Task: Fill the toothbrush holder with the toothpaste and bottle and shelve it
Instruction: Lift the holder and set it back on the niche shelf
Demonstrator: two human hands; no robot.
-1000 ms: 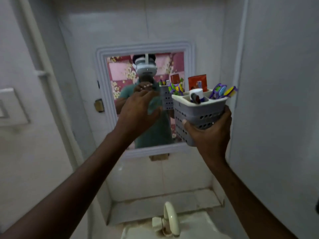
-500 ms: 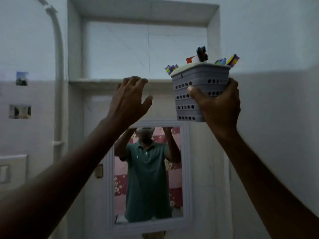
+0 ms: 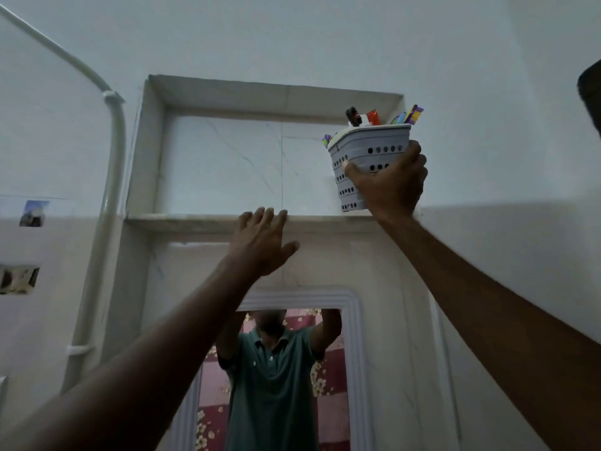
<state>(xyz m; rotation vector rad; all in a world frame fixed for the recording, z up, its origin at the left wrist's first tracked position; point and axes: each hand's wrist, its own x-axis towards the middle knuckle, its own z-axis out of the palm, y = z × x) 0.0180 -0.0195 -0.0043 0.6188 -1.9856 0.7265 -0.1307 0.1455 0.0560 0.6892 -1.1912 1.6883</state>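
A grey perforated toothbrush holder (image 3: 364,151) is held up at the right end of a wall niche, its base just above the shelf ledge (image 3: 182,219). My right hand (image 3: 390,187) grips its lower front. A red toothpaste tube (image 3: 373,117), a black-capped bottle (image 3: 351,114) and coloured toothbrush ends (image 3: 410,114) stick out of its top. My left hand (image 3: 260,242) is raised with fingers spread, fingertips at the ledge's front edge, holding nothing.
The niche (image 3: 227,164) is a recessed marble alcove above a framed mirror (image 3: 279,379), which reflects a person in a green shirt. A white pipe (image 3: 110,177) runs down the wall at the left. A dark object (image 3: 590,92) shows at the right edge.
Both arms rose from chest height in front of the mirror to the niche. The holder moved up and right to the ledge's right end. My left hand reached the ledge's edge.
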